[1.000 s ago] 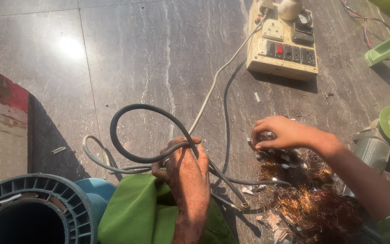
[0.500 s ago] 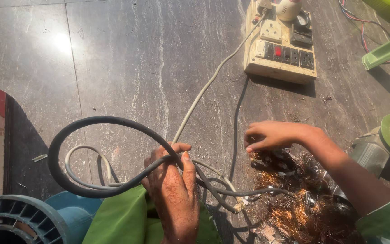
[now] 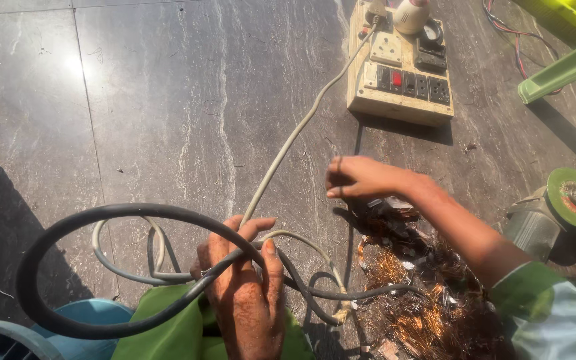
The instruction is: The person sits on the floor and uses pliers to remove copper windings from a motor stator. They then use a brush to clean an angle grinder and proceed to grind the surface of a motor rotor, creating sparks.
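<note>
Grey marble floor (image 3: 168,100) is lying under everything, with a cream switchboard box (image 3: 401,73) standing on it at the far side and a white cord (image 3: 288,147) running from it toward the person. A thick black cable (image 3: 68,223) is being held in a wide loop by the left hand (image 3: 245,293), whose grip is closed around the point where the loop crosses itself, thinner grey and white wires being gathered there too. The right hand (image 3: 361,177) is being held over a heap of copper wire scraps (image 3: 415,293), fingers bent together but clamped on nothing that can be made out. An angle grinder (image 3: 555,217) with a green disc is lying just beside the right forearm. Judged from this, the loop could be sprung loose if the grip slackens, and the loose wires could be snagged in the copper tangle; the sleeve could be caught on the grinder disc.
</note>
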Demonstrator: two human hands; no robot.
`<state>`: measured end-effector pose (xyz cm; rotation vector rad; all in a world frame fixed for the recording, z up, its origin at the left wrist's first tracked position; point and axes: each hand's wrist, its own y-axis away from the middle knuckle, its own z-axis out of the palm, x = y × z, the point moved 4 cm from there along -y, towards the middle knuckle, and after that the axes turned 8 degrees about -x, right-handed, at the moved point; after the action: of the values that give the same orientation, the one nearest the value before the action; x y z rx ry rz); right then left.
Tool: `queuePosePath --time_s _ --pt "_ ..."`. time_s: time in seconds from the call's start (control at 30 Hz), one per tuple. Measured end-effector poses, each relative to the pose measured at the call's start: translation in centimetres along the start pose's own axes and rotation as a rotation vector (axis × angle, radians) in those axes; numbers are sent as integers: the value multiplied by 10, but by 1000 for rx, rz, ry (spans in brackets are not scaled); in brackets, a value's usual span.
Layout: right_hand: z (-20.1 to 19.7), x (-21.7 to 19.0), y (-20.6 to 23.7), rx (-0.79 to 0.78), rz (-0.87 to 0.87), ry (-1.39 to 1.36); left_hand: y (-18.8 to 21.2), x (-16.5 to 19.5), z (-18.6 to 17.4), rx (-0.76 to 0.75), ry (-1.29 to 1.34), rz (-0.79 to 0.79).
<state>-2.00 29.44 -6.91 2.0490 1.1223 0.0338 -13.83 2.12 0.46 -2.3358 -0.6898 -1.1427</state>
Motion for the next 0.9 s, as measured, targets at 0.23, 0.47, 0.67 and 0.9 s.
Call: queuePosePath --time_s 0.23,0.47,0.67,0.9 --pt "-36 157 111 922 525 -399 -2 -11 9 1 45 -21" --pt "-20 174 96 749 525 -190 3 -15 12 49 -7 -3" --pt "40 79 82 367 191 -95 -2 -14 8 59 49 -11" --pt "85 47 203 70 259 -265 -4 -14 2 54 91 72"
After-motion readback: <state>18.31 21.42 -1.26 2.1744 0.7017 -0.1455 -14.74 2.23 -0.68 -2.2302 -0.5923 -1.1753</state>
